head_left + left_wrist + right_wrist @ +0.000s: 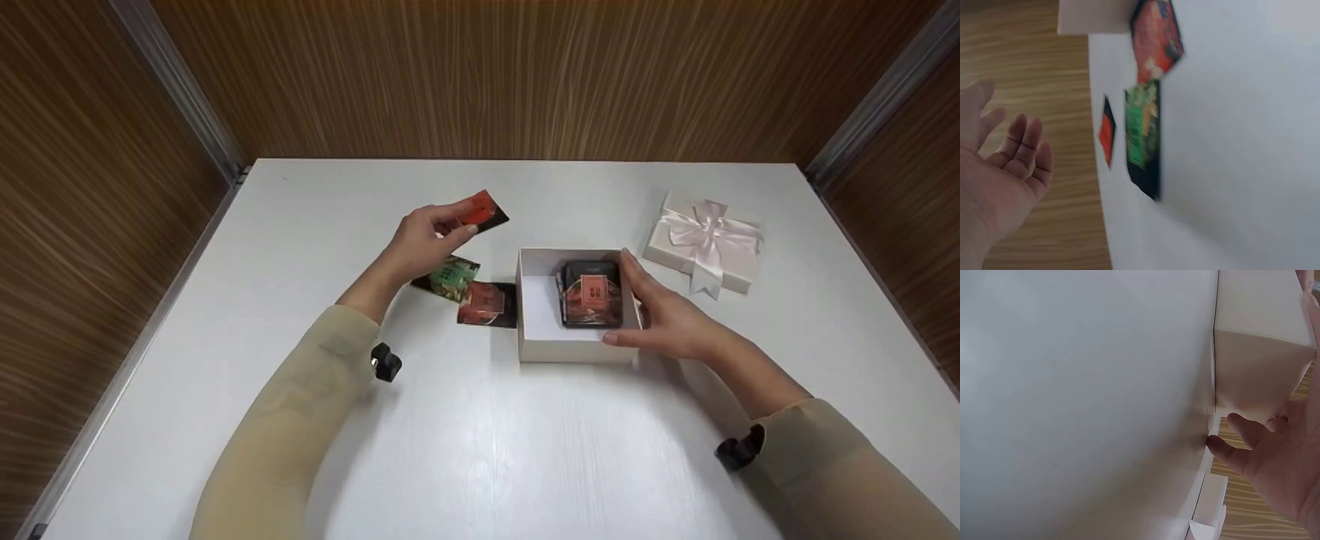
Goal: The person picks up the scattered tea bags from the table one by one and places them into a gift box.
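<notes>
My left hand point(425, 238) is over a red and black sachet point(490, 215), its thumb and fingers overlapping the sachet in the head view. In the left wrist view the same sachet point(1107, 133) lies on the table, apart from the loosely bent, empty fingers point(1027, 147). With the thumb at the front wall and fingers at the back corner, my right hand point(670, 315) holds the right side of an open white box point(577, 351). Inside the box, dark sachets with red labels point(592, 296) are stacked on the right.
A green sachet point(448, 277) and another red and black sachet point(487, 304) lie left of the box. At the back right is a pale lid with a satin bow point(705, 240). Wood-patterned panels point(480, 82) stand around the white table point(450, 450).
</notes>
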